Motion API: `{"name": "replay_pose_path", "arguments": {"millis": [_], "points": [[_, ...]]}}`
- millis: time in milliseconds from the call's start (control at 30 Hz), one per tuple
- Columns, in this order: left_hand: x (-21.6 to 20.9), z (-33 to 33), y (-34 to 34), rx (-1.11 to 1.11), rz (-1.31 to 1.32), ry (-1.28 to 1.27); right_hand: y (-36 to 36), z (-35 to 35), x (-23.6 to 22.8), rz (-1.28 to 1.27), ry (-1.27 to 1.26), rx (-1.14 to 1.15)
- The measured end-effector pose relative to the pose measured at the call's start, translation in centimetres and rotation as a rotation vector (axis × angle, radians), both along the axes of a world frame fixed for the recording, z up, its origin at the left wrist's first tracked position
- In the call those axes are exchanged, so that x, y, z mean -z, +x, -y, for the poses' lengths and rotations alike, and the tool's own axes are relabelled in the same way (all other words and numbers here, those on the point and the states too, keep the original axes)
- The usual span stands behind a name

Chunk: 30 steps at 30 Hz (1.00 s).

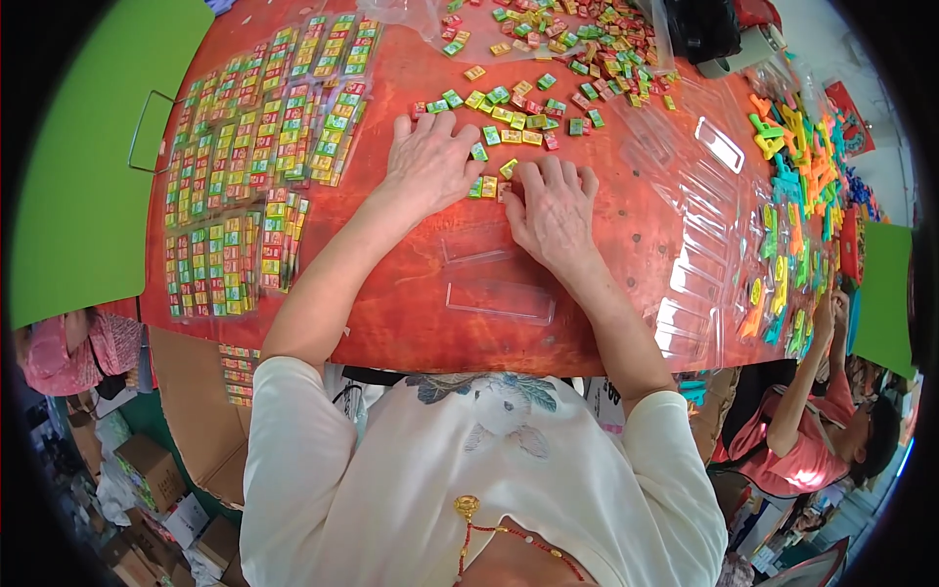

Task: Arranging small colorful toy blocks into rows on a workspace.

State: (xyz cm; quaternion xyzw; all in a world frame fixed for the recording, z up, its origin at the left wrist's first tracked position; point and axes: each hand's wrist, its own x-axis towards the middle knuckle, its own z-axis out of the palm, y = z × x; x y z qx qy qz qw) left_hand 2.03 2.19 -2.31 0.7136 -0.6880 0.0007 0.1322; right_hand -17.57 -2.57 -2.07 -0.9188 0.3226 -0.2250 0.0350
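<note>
My left hand (pixel 430 164) lies palm down on the red table, its fingers spread and bent at the edge of a loose group of tiny red, green and yellow boxes (pixel 506 115). To its right, my right hand (pixel 556 207) also faces down with fingers apart, its thumb side beside a short row of small boxes (pixel 484 187) between the two hands. Neither hand shows anything gripped, though the undersides of the fingers are hidden. Nearer to me, a clear plastic tray (pixel 501 303) lies on the table between my forearms.
Trays filled with rows of boxes (pixel 264 117) cover the left side. A larger heap of boxes (pixel 616 44) lies at the far edge. Clear trays (pixel 696 259) overlap at right, beside colourful plastic toys (pixel 797 147). Another person (pixel 802 430) works at the right.
</note>
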Motion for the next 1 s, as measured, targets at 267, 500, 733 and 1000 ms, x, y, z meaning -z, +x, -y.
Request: {"name": "replay_pose_path", "arguments": {"millis": [267, 500, 733, 1000], "points": [[0.5, 0.4, 0.6, -0.009, 0.122, -0.073, 1.2, 2.8, 1.1, -0.099, -0.037, 0.013], [0.4, -1.7, 1.5, -0.042, 0.073, -0.024, 3.9, 4.0, 1.1, -0.098, -0.087, -0.040], [0.1, -4.4, 1.8, -0.116, 0.101, -0.025, 6.6, 2.9, 1.9, -0.072, -0.118, -0.222], [-1.0, -5.3, 1.5, -0.042, 0.052, 0.077, 2.5, 2.9, 0.0, 0.070, 0.124, -0.282]]}}
